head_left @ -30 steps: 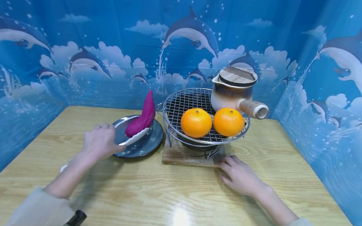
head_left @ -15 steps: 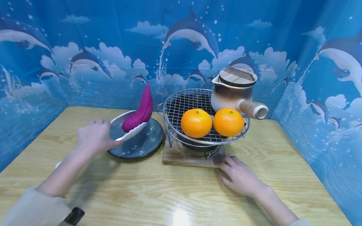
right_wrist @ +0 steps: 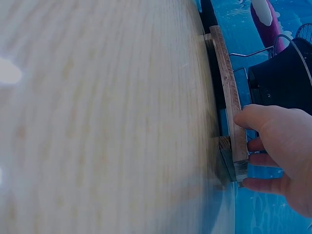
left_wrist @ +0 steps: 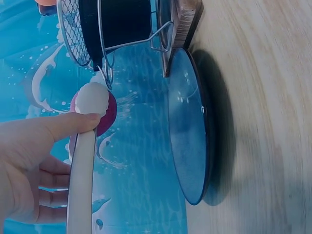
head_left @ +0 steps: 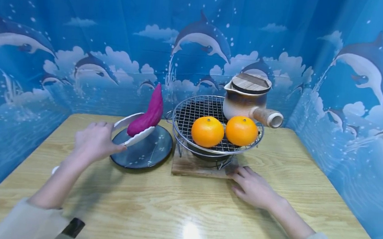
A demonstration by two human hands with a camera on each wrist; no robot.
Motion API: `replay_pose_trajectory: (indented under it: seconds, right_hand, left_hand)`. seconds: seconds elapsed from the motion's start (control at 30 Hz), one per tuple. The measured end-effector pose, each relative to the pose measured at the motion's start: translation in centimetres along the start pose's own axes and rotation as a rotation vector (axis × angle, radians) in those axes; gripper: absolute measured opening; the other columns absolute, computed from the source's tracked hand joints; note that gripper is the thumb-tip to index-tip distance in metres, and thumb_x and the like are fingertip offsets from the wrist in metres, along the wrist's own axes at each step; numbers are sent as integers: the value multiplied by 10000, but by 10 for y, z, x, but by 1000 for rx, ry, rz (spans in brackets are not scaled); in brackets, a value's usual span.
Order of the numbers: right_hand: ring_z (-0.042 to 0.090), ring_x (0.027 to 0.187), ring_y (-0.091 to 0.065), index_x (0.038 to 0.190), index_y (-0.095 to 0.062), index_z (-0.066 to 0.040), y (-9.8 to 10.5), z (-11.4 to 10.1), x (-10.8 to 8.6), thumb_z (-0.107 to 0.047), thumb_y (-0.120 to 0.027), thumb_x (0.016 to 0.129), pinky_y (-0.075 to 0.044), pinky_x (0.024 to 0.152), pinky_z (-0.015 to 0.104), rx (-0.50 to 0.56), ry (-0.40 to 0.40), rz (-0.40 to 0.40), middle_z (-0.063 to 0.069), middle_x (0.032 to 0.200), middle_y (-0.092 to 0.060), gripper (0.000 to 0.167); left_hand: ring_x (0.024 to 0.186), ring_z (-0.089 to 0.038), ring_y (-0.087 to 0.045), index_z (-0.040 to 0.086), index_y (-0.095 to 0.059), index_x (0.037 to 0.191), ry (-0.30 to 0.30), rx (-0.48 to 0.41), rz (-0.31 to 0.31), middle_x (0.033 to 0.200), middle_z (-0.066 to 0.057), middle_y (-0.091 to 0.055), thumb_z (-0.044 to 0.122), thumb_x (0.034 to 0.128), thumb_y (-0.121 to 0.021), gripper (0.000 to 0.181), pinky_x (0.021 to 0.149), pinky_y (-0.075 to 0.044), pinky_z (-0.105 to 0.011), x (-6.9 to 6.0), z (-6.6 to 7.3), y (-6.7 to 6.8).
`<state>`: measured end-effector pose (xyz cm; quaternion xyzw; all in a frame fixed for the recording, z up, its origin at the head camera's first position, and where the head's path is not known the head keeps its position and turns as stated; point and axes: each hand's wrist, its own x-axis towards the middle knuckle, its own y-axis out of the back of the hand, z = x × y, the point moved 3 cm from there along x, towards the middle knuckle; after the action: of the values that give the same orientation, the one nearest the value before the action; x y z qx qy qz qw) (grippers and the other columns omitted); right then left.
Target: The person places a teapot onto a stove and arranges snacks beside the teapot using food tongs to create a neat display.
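Note:
My left hand (head_left: 93, 140) grips white tongs (head_left: 139, 136), the thumb pressed along one arm near the tip. Between the tong tips a purple sweet potato (head_left: 153, 111) is held, its pointed end up, above a dark blue plate (head_left: 155, 150). From the left wrist, a white tong tip (left_wrist: 91, 100) covers most of the sweet potato (left_wrist: 109, 117). My right hand (head_left: 253, 188) holds the front right corner of a wooden board (head_left: 191, 169), thumb at its edge in the right wrist view. Above that board stands a small grill stove with a wire mesh (head_left: 192, 110).
Two oranges (head_left: 207, 132) sit at the front of the mesh. Behind them stands a clay teapot (head_left: 240, 104) with a wooden lid, its side handle (head_left: 267, 117) jutting right past the rim. A blue dolphin-print curtain (head_left: 117, 35) encloses the table's back and sides.
The left hand has moved left with the tongs, lifting the sweet potato from low over the plate to higher above its left part. The right hand stays on the board.

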<state>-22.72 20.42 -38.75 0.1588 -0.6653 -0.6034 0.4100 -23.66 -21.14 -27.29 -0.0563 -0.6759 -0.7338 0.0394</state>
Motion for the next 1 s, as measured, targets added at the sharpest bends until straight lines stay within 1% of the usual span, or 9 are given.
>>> replay_pose_trajectory:
  seconds: [0.13,0.37,0.43,0.57,0.7,0.87,1.0]
  right_hand:
    - [233,935,-551,1071,-652,-81,-1,0,-1,-207,-719,770,-472,820,395,-1,-5,-11,54,1027,-579,333]
    - [231,934,-547,1073,-652,-79,-1,0,-1,-212,-718,776,-470,819,392,3,-13,-20,57,1030,-577,332]
    - [232,934,-548,1071,-652,-77,-1,0,-1,-210,-720,774,-470,819,392,4,-12,-20,58,1028,-577,332]
    - [231,936,-551,1067,-653,-72,0,0,0,-211,-720,773,-471,824,395,0,-9,-19,59,1021,-579,332]
    - [226,935,-553,1062,-655,-74,0,0,0,-216,-720,774,-472,825,391,-4,-12,-21,53,1012,-578,328]
    - [226,931,-555,1065,-654,-80,0,0,0,-220,-714,779,-473,821,391,-5,-15,-30,47,1006,-574,324]
    - [227,932,-554,1062,-654,-78,0,0,0,-218,-714,778,-472,823,392,-1,-15,-30,48,1007,-576,322]
  left_hand:
    - [892,-367,-520,-74,-560,1112,-1,-3,-2,1041,-238,-563,517,655,-767,775,547,-431,-459,-2,1,4]
    - [881,-349,-506,-52,-534,1187,-7,-25,18,1060,-234,-548,506,651,-775,811,520,-409,-416,-3,4,14]
    - [881,-344,-509,-49,-524,1208,-13,-21,16,1058,-230,-549,514,655,-770,826,518,-412,-417,-2,5,17]
    - [852,-338,-509,-58,-526,1194,-23,-15,20,1008,-221,-550,504,661,-769,812,507,-410,-411,-3,7,24]
    - [872,-361,-506,-67,-516,1202,-30,-7,24,1025,-240,-547,495,668,-768,816,514,-418,-425,-3,8,31]
    - [925,-384,-496,-66,-500,1229,-42,-3,25,1066,-252,-540,495,674,-763,832,528,-427,-439,-2,11,35]
    - [904,-372,-505,-60,-501,1234,-51,1,33,1041,-239,-549,503,678,-757,832,512,-417,-418,-2,14,37]
